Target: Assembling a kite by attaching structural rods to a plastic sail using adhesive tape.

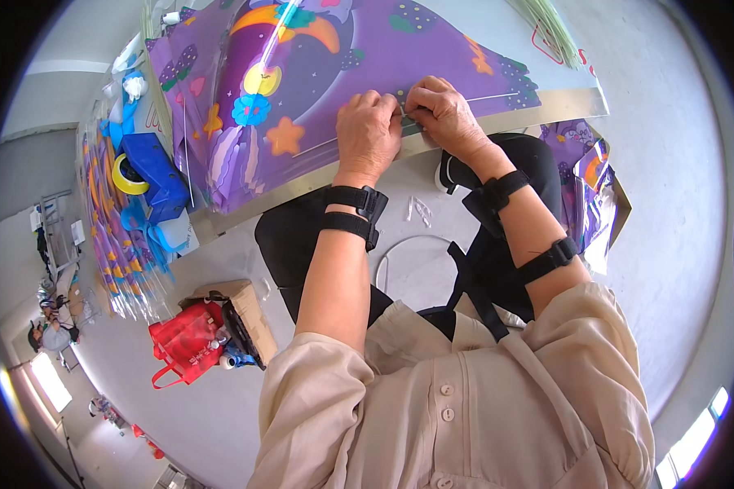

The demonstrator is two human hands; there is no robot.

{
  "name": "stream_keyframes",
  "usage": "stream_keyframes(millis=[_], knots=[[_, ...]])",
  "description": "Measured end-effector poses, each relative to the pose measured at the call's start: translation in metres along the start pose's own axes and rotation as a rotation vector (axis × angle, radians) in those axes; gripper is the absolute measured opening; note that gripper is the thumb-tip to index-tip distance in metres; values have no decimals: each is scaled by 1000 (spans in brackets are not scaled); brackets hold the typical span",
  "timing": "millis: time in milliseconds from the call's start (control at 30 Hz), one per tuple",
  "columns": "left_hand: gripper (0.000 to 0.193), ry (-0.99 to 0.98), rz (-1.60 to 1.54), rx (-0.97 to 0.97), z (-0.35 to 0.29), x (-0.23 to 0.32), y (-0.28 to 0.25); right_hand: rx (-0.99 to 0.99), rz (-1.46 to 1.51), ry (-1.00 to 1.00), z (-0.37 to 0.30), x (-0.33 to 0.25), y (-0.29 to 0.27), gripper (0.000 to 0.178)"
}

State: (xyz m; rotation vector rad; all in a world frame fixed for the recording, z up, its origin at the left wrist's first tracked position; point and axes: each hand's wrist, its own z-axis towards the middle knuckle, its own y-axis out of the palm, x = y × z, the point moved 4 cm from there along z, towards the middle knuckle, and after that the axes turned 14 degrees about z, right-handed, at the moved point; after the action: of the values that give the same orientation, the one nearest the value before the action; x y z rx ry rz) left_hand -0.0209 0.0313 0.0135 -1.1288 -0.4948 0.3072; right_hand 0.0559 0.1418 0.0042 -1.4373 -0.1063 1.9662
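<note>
A purple printed sheet (432, 61) with moon, star and cloud pictures lies spread over the table, and a thin white rod (497, 97) runs near its front edge. My left hand (369, 134) is closed at that edge, fingertips pinched on the sheet. Close beside it on the right, my right hand (444, 118) pinches the same edge with thumb and forefinger. The fingertips nearly meet, and whatever small part lies between them is hidden. A clear strip (274, 41) crosses the sheet's left part, over a yellow and a blue printed shape.
A blue tape dispenser (156, 179) with yellow tape (128, 174) stands at the table's left end, beside bundled purple pieces in clear wrap (122, 236). Thin pale rods (550, 28) lie at the far right. A red bag (189, 342) and cardboard box (251, 318) stand on the floor.
</note>
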Motion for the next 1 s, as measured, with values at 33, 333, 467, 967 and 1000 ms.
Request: stream_keyframes(millis=[33, 333, 467, 967, 1000], knots=[[6, 2, -15, 33, 0, 0, -1, 2, -1, -4, 0, 0, -1, 6], [8, -8, -63, 59, 0, -5, -10, -13, -4, -25, 4, -6, 2, 4], [8, -88, -149, 218, -2, -23, -42, -47, 29, 28, 6, -8, 0, 3], [17, -781, 470, -210, -84, -240, -144, -38, 174, 140, 27, -69, 39, 8], [15, -809, 480, -189, -88, -249, -139, -79, 167, 135, 32, -82, 53, 8]])
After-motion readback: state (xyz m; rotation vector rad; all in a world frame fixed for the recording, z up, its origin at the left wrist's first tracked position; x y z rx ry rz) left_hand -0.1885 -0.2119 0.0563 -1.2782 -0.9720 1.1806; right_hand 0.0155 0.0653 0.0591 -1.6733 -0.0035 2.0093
